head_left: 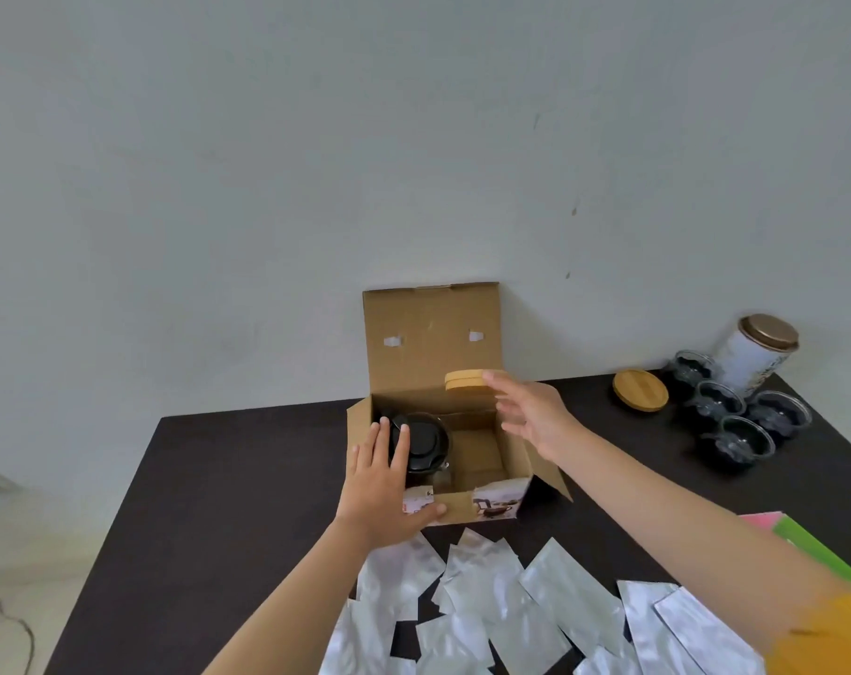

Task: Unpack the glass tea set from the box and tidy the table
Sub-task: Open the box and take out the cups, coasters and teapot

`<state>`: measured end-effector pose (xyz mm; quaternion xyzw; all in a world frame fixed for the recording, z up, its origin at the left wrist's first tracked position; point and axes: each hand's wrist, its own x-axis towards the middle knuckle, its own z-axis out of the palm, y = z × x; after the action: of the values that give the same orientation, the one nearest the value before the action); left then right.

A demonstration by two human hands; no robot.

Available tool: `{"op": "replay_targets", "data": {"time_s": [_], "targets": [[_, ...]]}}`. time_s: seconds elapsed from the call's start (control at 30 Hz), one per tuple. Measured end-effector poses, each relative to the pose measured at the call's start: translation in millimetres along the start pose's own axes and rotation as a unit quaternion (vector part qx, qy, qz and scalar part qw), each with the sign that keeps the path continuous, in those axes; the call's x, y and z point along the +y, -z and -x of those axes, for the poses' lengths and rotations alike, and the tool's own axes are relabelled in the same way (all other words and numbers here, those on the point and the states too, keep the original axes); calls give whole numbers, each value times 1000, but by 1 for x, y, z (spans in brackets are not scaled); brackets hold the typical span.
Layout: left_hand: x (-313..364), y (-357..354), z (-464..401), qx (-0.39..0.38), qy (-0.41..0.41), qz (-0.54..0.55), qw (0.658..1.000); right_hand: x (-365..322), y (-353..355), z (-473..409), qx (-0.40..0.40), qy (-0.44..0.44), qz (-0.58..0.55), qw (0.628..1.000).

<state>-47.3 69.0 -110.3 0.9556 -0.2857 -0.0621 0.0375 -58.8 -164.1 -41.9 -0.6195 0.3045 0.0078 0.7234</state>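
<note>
An open cardboard box (433, 333) stands on the dark table (229, 479), its lid flap upright against the wall. Inside its left half sits a glass teapot with a black lid (426, 440). My left hand (382, 489) holds the box's front left corner, fingers over the rim, thumb on the front face. My right hand (530, 416) hovers over the box's right side, fingers spread, holding a round wooden coaster (465, 381) at the fingertips. Several glass cups (735, 416) and another wooden coaster (640, 394) stand at the far right.
A white tin with a bronze lid (759, 355) stands behind the cups. Several silver foil pouches (491, 606) lie scattered along the table's front. Pink and green sheets (803, 543) lie at the right edge. The grey wall is directly behind the box.
</note>
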Motion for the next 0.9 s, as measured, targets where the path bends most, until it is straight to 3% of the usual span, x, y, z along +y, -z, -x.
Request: {"op": "replay_targets", "data": {"time_s": [0.13, 0.23, 0.33, 0.63, 0.9], "targets": [[1, 1, 1, 3, 0, 6, 1000, 10, 52, -3, 123, 31, -5, 992], [1, -1, 0, 11, 3, 14, 1000, 32, 82, -11, 234, 19, 4, 972], [1, -3, -2, 15, 9, 7, 1000, 59, 104, -18, 294, -1, 58, 954], [2, -4, -4, 17, 21, 4, 1000, 100, 129, -39, 337, 14, 216, 916], [2, -5, -4, 28, 22, 10, 999, 116, 140, -49, 330, -5, 336, 882]]}}
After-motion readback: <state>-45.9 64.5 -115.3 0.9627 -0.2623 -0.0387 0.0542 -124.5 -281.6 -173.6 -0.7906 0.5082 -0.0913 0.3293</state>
